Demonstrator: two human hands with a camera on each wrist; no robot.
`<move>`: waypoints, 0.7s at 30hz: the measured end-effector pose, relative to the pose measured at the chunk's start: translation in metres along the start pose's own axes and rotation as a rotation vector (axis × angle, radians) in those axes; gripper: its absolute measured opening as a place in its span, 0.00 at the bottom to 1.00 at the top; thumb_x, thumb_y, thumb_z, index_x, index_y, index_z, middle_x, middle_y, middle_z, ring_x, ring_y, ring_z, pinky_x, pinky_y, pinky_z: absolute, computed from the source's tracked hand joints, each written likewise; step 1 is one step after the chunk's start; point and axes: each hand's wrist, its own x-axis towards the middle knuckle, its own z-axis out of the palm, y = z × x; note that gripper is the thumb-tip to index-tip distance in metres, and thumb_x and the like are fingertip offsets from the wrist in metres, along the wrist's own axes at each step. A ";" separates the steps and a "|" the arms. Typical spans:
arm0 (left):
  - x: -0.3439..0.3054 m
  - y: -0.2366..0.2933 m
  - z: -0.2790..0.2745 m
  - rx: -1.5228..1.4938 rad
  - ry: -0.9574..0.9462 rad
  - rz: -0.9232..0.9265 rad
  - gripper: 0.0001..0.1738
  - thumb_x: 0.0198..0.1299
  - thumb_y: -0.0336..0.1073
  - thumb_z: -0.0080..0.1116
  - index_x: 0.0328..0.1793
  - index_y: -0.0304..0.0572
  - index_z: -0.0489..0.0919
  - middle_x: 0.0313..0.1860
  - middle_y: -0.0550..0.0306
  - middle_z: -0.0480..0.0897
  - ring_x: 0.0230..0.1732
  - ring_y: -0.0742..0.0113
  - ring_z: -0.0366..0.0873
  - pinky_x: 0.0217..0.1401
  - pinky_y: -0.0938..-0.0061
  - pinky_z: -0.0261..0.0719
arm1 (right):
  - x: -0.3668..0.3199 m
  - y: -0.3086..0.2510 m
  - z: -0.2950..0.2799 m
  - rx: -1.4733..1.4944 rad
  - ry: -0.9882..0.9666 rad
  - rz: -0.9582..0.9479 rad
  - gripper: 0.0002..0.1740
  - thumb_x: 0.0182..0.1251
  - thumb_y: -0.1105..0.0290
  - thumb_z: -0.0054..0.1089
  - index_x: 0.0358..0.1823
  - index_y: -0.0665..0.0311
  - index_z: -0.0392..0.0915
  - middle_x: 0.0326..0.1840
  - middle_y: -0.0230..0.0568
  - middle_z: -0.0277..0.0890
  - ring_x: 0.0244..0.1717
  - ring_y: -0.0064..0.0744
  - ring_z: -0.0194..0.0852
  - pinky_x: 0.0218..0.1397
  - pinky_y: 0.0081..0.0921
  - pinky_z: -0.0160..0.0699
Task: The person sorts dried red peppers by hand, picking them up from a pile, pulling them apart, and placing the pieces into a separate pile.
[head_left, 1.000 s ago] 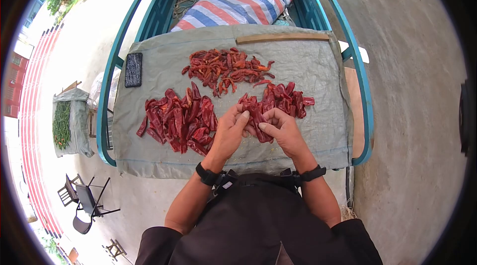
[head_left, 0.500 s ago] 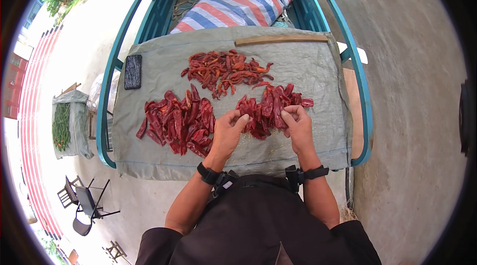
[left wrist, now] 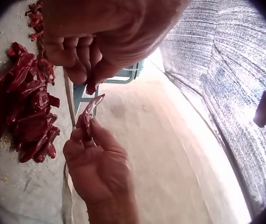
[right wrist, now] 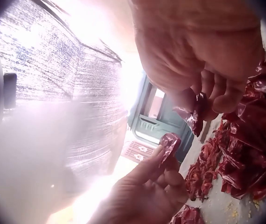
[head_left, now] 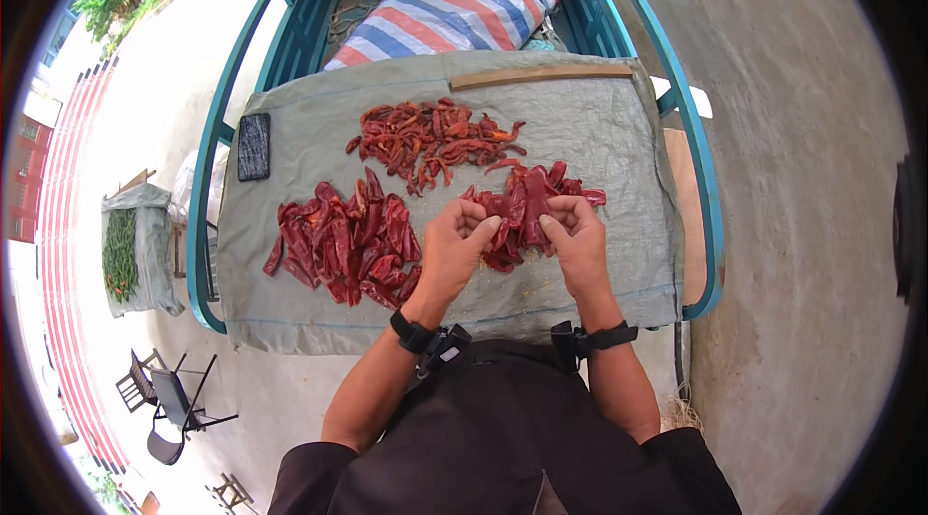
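My left hand [head_left: 454,243] pinches a dark red dried chili pepper [right wrist: 170,143] between thumb and fingers. A little apart from it, my right hand [head_left: 583,243] pinches another dried chili pepper [head_left: 536,206] by its lower end. Both hands are over the near edge of the small right pile of dried chili peppers [head_left: 519,243], which they partly cover. To the left lies a bigger pile of broad dark red chili peppers [head_left: 343,244]. Behind, a pile of thinner, shrivelled orange-red chili peppers [head_left: 416,138] is spread out.
A grey woven sheet [head_left: 280,317] covers the work surface across the teal cart [head_left: 715,225]. On it lie a black phone [head_left: 254,146] at the left and a wooden strip [head_left: 541,77] at the back. A striped bag [head_left: 454,3] fills the cart bed; chairs [head_left: 174,399] stand lower left.
The hands were together at the right pile, then moved apart. The right hand has shifted right and now holds up a pepper; the left hand has risen slightly with its own.
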 end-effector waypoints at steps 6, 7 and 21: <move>-0.004 0.009 0.004 -0.052 -0.118 -0.052 0.07 0.77 0.32 0.69 0.51 0.39 0.81 0.37 0.65 0.84 0.34 0.80 0.79 0.39 0.82 0.78 | -0.007 -0.005 0.010 -0.081 -0.053 -0.011 0.12 0.77 0.77 0.67 0.58 0.68 0.79 0.45 0.31 0.83 0.40 0.14 0.79 0.36 0.18 0.78; -0.004 0.009 0.006 -0.054 -0.127 -0.059 0.07 0.77 0.32 0.69 0.51 0.39 0.81 0.36 0.64 0.84 0.34 0.80 0.80 0.39 0.82 0.79 | -0.008 -0.006 0.011 -0.073 -0.074 0.001 0.12 0.77 0.77 0.67 0.58 0.68 0.79 0.45 0.30 0.83 0.41 0.14 0.79 0.37 0.18 0.79; -0.018 0.005 0.009 -0.127 -0.096 -0.167 0.06 0.79 0.31 0.64 0.52 0.36 0.81 0.38 0.62 0.86 0.36 0.75 0.84 0.41 0.77 0.86 | -0.008 0.001 0.017 -0.123 -0.105 0.053 0.10 0.79 0.70 0.68 0.55 0.65 0.81 0.41 0.28 0.83 0.37 0.14 0.77 0.36 0.20 0.78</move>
